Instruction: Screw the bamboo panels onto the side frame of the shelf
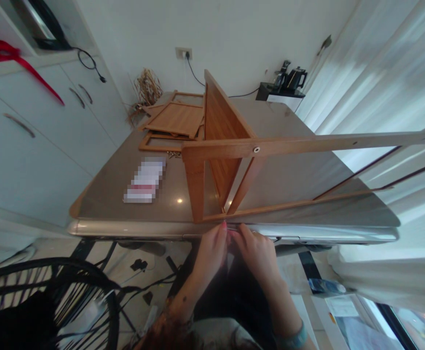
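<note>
A partly joined wooden frame (285, 146) stands on the table, with a wooden panel (221, 131) fixed upright across it and a round metal fastener (256, 149) in its upper rail. My left hand (212, 248) and my right hand (258, 250) meet at the table's front edge, just below the frame's lower corner. Fingers on both are pinched together close to the lower rail (278, 206). Whatever lies between the fingertips is too small or hidden to make out.
Several flat wooden panels (176, 119) are stacked at the back left of the table (299, 121). Small screws (174, 154) lie beside them, near a blurred white sheet or phone (145, 181). A black chair (113, 311) stands at lower left; a kettle (296, 78) sits behind.
</note>
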`<state>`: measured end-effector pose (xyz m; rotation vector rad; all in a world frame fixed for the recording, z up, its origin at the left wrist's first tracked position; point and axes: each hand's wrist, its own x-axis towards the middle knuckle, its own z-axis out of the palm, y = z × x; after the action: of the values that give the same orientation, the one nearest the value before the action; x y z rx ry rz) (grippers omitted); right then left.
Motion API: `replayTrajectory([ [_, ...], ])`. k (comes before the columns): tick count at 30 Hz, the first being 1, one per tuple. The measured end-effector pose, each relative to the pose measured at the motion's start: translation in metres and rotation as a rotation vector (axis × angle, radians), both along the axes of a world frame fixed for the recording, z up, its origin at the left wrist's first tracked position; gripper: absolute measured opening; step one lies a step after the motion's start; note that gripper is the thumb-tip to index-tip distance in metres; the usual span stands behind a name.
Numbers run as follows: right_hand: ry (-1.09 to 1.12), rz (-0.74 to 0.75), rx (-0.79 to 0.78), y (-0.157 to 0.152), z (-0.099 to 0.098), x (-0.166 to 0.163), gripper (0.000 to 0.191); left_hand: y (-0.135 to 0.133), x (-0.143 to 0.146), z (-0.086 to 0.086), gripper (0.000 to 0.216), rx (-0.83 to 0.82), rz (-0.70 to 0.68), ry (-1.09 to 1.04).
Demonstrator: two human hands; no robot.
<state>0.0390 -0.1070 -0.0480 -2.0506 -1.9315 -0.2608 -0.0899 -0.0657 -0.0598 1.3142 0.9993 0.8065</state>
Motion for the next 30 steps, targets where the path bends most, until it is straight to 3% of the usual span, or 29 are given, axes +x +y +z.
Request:
replayTrajectory([
  [6, -0.044, 0.117, 0.021, -0.007, -0.005, 0.005, 0.044, -0.008, -0.003, -0.004, 0.051, 0.084, 0.003, 0.049],
  [18, -0.026, 0.089, 0.046, -0.015, -0.007, -0.002, 0.045, -0.009, -0.006, -0.011, 0.053, 0.102, 0.026, 0.085],
  [26, -0.110, 0.169, 0.020, -0.011, 0.005, 0.007, 0.049, -0.010, -0.008, -0.001, 0.034, 0.301, 0.057, 0.202],
  [30, -0.191, 0.177, -0.027, -0.007, 0.013, 0.011, 0.043, -0.009, -0.009, 0.003, 0.034, 0.305, 0.041, 0.222],
])
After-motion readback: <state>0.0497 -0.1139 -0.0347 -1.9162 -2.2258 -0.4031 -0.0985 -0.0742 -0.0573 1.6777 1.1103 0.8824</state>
